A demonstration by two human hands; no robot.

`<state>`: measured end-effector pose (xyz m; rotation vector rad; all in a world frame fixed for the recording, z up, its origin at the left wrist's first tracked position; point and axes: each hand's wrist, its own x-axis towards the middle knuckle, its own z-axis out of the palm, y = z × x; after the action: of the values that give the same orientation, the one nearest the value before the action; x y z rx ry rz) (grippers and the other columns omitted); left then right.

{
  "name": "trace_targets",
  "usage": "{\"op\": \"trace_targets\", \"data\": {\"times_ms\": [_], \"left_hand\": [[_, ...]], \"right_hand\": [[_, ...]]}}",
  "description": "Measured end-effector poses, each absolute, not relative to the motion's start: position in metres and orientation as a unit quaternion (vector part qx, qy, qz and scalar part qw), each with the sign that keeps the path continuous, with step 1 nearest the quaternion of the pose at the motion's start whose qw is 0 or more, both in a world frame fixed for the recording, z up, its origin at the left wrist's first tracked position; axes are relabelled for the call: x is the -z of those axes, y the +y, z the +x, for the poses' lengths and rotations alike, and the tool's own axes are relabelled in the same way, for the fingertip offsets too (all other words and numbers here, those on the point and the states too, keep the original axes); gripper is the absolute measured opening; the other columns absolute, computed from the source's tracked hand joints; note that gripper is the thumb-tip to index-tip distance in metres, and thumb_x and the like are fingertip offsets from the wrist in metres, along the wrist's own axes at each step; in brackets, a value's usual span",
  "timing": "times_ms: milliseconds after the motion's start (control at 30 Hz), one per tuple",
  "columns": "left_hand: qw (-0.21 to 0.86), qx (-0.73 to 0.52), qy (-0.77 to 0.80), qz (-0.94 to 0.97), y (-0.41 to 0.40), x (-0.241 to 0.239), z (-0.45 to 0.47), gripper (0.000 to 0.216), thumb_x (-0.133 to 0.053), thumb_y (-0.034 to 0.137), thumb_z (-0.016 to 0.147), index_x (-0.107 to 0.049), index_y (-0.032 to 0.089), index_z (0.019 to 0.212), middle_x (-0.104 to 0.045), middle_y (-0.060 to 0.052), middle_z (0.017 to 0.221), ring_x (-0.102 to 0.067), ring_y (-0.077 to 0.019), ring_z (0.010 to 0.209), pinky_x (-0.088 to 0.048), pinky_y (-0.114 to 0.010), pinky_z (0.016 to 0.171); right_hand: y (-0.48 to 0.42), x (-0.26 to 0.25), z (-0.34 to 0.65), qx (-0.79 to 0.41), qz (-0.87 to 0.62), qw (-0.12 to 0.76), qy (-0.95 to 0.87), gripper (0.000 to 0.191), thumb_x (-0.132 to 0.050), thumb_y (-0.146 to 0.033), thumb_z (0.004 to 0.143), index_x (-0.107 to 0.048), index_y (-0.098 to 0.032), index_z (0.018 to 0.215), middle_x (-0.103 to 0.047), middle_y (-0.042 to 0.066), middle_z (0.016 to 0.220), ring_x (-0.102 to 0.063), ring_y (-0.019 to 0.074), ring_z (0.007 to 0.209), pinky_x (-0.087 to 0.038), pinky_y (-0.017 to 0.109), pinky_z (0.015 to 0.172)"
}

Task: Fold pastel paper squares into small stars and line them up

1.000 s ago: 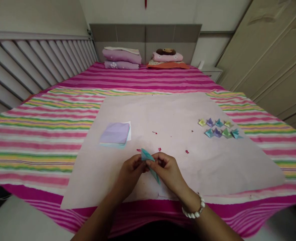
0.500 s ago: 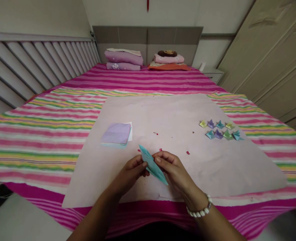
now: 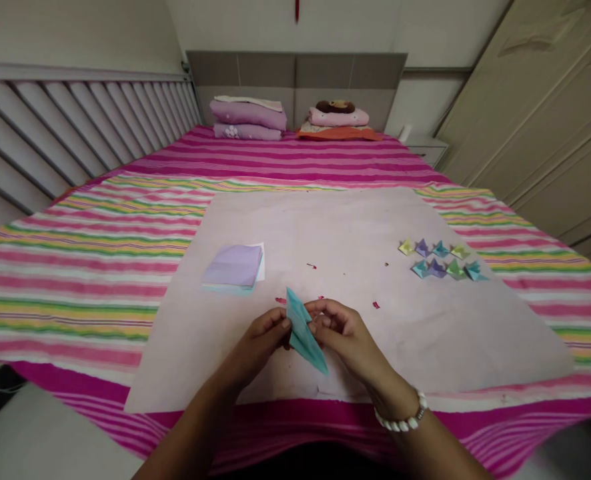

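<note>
Between my hands, above the pale sheet [image 3: 355, 230], a folded piece of turquoise origami paper [image 3: 303, 340] is held at a slant. My left hand [image 3: 263, 343] pinches its left side between thumb and fingers. On the opposite side, my right hand [image 3: 343, 333] grips the edge, thumb near the middle of the fold and fingers curled behind. Left of my hands lies a stack of square paper [image 3: 233, 267] with a lilac sheet on top. Several small folded paper shapes [image 3: 438, 268], yellow, purple, blue and green, sit in two rows at the right.
Small red scraps [image 3: 376, 305] lie scattered on the pale sheet. Beneath it spreads a striped bedspread [image 3: 90, 267]. Folded bedding [image 3: 248, 117] is piled by the headboard [image 3: 345, 70]. A slatted rail [image 3: 75, 127] runs along the left, and a wardrobe [image 3: 540, 120] stands at right.
The turquoise paper has turned to a steeper angle, its top tip shifting slightly right. My right fingers have changed their hold along its edge. Both hands still grip it.
</note>
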<state>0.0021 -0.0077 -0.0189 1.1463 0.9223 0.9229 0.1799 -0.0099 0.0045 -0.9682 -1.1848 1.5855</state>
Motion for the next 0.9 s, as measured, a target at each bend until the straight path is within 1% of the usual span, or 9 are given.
{"op": "trace_targets", "data": {"times_ms": [100, 267, 400, 533, 600, 667, 733, 800, 900], "left_hand": [[0.662, -0.394, 0.397, 0.498, -0.008, 0.019, 0.002, 0.033, -0.058, 0.047, 0.084, -0.064, 0.015, 0.085, -0.06, -0.003, 0.069, -0.054, -0.0146, 0.065, -0.044, -0.03, 0.066], [0.663, -0.391, 0.401, 0.496, -0.009, 0.02, 0.001, 0.034, -0.057, 0.049, 0.084, -0.063, 0.016, 0.085, -0.059, -0.003, 0.07, -0.054, -0.0155, 0.067, -0.043, -0.031, 0.068], [0.668, -0.389, 0.397, 0.495, -0.008, 0.023, 0.0, 0.031, -0.056, 0.046, 0.086, -0.061, 0.016, 0.084, -0.056, -0.001, 0.069, -0.051, -0.014, 0.065, -0.041, -0.029, 0.066], [0.662, -0.382, 0.397, 0.509, -0.007, 0.022, 0.001, 0.027, -0.054, 0.042, 0.088, -0.058, 0.016, 0.081, -0.052, 0.0, 0.07, -0.048, -0.0118, 0.066, -0.038, -0.026, 0.065], [0.648, -0.379, 0.403, 0.523, -0.007, 0.02, 0.003, 0.029, -0.052, 0.043, 0.089, -0.057, 0.016, 0.08, -0.051, 0.001, 0.069, -0.047, -0.0118, 0.066, -0.038, -0.026, 0.064], [0.635, -0.386, 0.407, 0.531, -0.006, 0.018, 0.006, 0.033, -0.048, 0.046, 0.09, -0.058, 0.016, 0.084, -0.051, 0.0, 0.07, -0.048, -0.0124, 0.066, -0.04, -0.026, 0.064], [0.619, -0.403, 0.406, 0.538, -0.007, 0.017, 0.011, 0.037, -0.045, 0.05, 0.09, -0.059, 0.016, 0.093, -0.054, -0.001, 0.074, -0.05, -0.0136, 0.068, -0.042, -0.027, 0.065], [0.598, -0.416, 0.414, 0.547, -0.008, 0.017, 0.016, 0.039, -0.051, 0.051, 0.087, -0.058, 0.016, 0.103, -0.057, -0.002, 0.079, -0.053, -0.0151, 0.072, -0.043, -0.028, 0.066], [0.573, -0.414, 0.461, 0.537, -0.011, 0.019, 0.024, 0.044, -0.062, 0.045, 0.081, -0.052, 0.018, 0.115, -0.061, -0.002, 0.084, -0.057, -0.0169, 0.075, -0.045, -0.028, 0.068]], "right_hand": [[-0.009, -0.004, 0.181, -0.635, -0.397, 0.465, -0.472, 0.022, -0.069, -0.035, 0.078, -0.069, -0.021, 0.094, -0.058, -0.003, 0.062, -0.051, 0.0106, 0.054, -0.043, 0.025, 0.055], [-0.01, -0.004, 0.181, -0.64, -0.386, 0.456, -0.483, 0.023, -0.073, -0.033, 0.075, -0.069, -0.021, 0.093, -0.057, -0.003, 0.065, -0.049, 0.009, 0.053, -0.042, 0.024, 0.052], [-0.011, -0.004, 0.181, -0.635, -0.391, 0.457, -0.484, 0.023, -0.072, -0.034, 0.075, -0.067, -0.022, 0.093, -0.059, -0.003, 0.069, -0.05, 0.0093, 0.054, -0.042, 0.024, 0.053], [-0.009, -0.003, 0.181, -0.611, -0.406, 0.447, -0.512, 0.026, -0.072, -0.032, 0.073, -0.065, -0.02, 0.095, -0.053, -0.005, 0.061, -0.045, 0.0092, 0.051, -0.037, 0.024, 0.051], [-0.008, 0.0, 0.18, -0.592, -0.424, 0.44, -0.525, 0.024, -0.07, -0.031, 0.073, -0.064, -0.019, 0.092, -0.049, -0.007, 0.056, -0.041, 0.0088, 0.048, -0.033, 0.023, 0.048], [-0.007, 0.004, 0.177, -0.569, -0.443, 0.441, -0.534, 0.019, -0.067, -0.029, 0.072, -0.064, -0.019, 0.088, -0.046, -0.007, 0.055, -0.039, 0.009, 0.047, -0.032, 0.023, 0.047], [-0.006, 0.009, 0.173, -0.533, -0.465, 0.446, -0.548, 0.015, -0.064, -0.026, 0.073, -0.064, -0.019, 0.086, -0.046, -0.006, 0.056, -0.04, 0.0097, 0.049, -0.033, 0.023, 0.046], [-0.006, 0.012, 0.168, -0.481, -0.488, 0.45, -0.572, 0.013, -0.061, -0.024, 0.073, -0.065, -0.018, 0.085, -0.047, -0.005, 0.058, -0.04, 0.0105, 0.051, -0.034, 0.023, 0.047], [-0.007, 0.015, 0.163, -0.403, -0.506, 0.454, -0.613, 0.012, -0.058, -0.018, 0.073, -0.065, -0.018, 0.082, -0.05, -0.002, 0.063, -0.043, 0.0115, 0.054, -0.035, 0.024, 0.05]]}}
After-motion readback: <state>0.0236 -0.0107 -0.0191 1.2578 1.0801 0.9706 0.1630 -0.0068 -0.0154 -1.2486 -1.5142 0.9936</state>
